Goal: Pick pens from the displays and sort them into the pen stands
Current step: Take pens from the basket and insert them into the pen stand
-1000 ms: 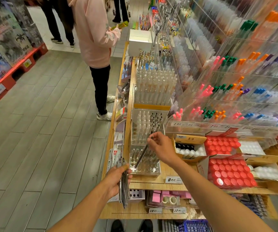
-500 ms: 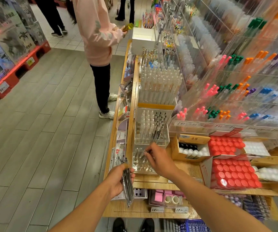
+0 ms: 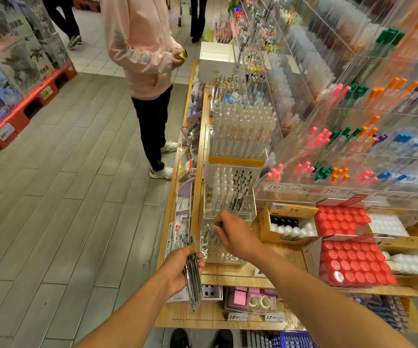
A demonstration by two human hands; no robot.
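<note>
My left hand (image 3: 180,268) grips a bundle of silver pens (image 3: 193,280) pointing down, just left of a clear pen stand (image 3: 224,254) on the wooden shelf. My right hand (image 3: 230,233) hovers over that stand and pinches the top of one pen (image 3: 214,226) standing in it. Behind it a taller clear stand (image 3: 229,194) holds clear pens and several dark pens.
A person in a pink hoodie (image 3: 140,43) stands in the aisle at the shelf's far left edge. Red-capped boxes (image 3: 353,262) and cartons of white bottles (image 3: 289,228) sit to the right. Acrylic racks of coloured pens (image 3: 348,136) rise behind. Grey plank floor (image 3: 64,197) lies left.
My right hand has come down from the taller stand to the near low stand with a pen. My left hand with the bundle has shifted slightly towards the stand.
</note>
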